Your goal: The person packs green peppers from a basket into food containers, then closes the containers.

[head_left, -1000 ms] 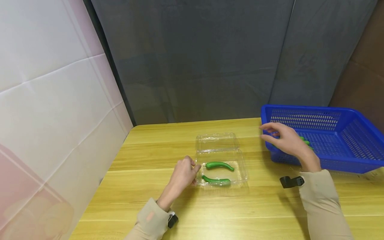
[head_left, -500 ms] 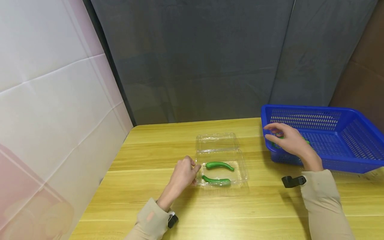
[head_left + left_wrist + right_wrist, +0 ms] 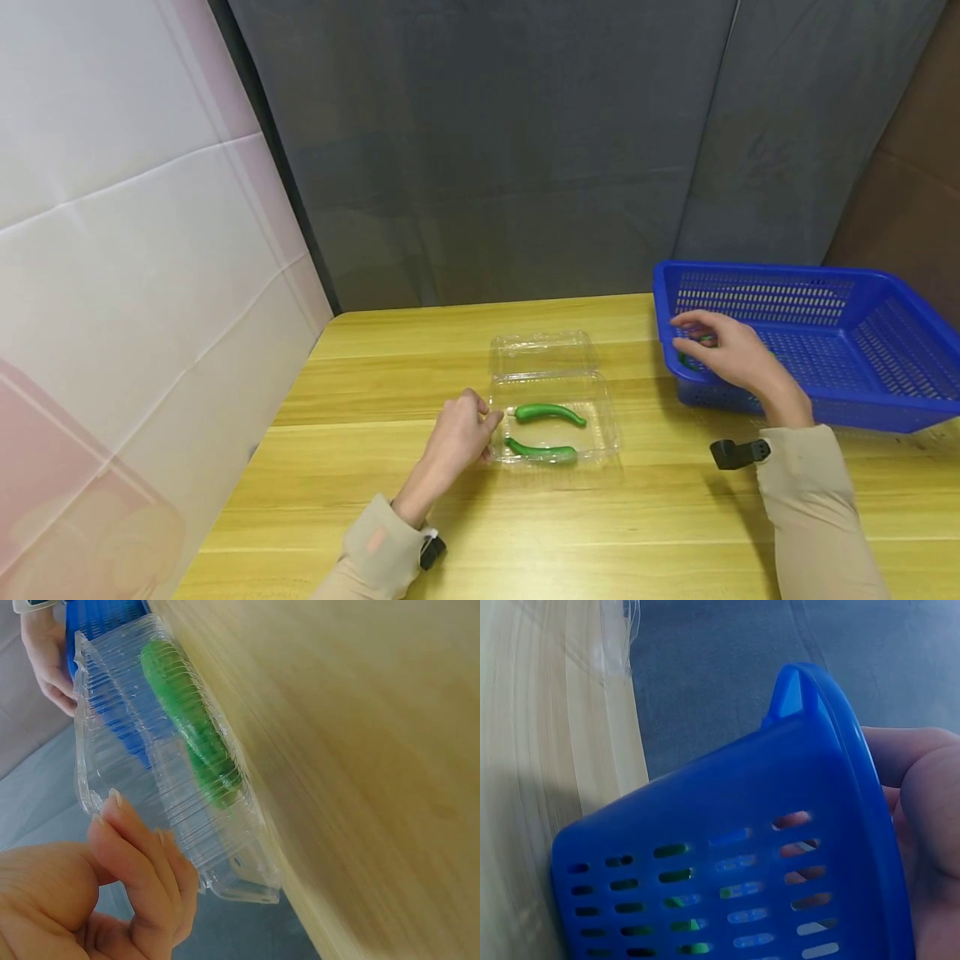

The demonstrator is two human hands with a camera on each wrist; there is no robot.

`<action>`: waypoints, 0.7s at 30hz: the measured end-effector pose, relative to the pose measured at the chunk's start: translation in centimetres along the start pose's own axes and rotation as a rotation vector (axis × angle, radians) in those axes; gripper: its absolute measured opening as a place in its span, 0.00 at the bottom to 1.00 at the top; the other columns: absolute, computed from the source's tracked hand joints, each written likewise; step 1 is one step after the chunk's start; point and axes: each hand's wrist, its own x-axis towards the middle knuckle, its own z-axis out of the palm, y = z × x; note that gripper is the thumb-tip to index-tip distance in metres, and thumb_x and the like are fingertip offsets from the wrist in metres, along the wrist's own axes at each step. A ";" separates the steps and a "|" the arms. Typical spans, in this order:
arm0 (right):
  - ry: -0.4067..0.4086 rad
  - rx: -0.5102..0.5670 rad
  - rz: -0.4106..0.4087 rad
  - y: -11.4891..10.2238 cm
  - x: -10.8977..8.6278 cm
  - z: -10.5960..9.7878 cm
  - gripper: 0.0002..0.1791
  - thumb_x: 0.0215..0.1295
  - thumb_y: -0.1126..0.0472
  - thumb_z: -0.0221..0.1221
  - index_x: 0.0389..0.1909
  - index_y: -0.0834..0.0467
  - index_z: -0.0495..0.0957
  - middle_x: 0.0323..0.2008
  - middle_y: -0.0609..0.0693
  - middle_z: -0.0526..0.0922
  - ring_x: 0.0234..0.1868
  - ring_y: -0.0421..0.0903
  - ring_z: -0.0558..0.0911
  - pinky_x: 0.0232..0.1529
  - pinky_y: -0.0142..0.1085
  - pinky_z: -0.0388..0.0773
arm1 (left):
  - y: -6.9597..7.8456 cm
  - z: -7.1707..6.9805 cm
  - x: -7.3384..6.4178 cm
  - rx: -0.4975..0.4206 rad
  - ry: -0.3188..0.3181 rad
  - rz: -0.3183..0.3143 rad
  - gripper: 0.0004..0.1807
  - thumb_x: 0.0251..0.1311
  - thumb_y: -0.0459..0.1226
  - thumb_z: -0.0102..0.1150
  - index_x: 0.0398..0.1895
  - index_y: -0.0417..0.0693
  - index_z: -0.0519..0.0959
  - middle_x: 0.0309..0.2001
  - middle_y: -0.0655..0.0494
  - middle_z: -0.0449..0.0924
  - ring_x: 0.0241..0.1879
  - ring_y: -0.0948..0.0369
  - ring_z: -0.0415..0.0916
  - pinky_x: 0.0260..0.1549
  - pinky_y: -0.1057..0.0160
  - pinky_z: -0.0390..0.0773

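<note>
White panelling with faded pink patches (image 3: 135,217) stands at far left, dark grey cloth (image 3: 480,150) hangs behind, and a brown surface (image 3: 911,167) closes the right; between them lies a yellow wood-grain tabletop (image 3: 337,467). Leftmost on it, the left hand (image 3: 457,429), in a beige sleeve (image 3: 382,542) with a small black device (image 3: 432,552) at the wrist, pinches the left edge of a clear, ribbed plastic clamshell container (image 3: 604,425) between thumb and fingertips. Its clear lid (image 3: 543,357) lies folded back, away from the person. Two glossy, curved green peppers rest inside, apart: the rear pepper (image 3: 551,413) with its thick end to the left, the front pepper (image 3: 540,451) with its thick end to the right. At right sits a rectangular blue slotted plastic basket (image 3: 862,408). The right hand (image 3: 723,350) is over its left end, fingers curved, a moderate gap between thumb and forefinger, with no object visibly gripped. Green items (image 3: 687,362) lie beneath, partly hidden.
</note>
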 end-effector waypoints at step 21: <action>0.008 -0.084 0.040 1.2 -0.5 -1.3 0.24 0.75 0.54 0.59 0.62 0.68 0.73 0.57 0.72 0.77 0.56 0.69 0.77 0.56 0.64 0.76 | 0.0 0.0 0.1 -0.007 -0.002 -0.008 0.11 0.69 0.30 0.60 0.42 0.26 0.73 0.19 0.51 0.76 0.09 0.64 0.74 0.08 0.65 0.79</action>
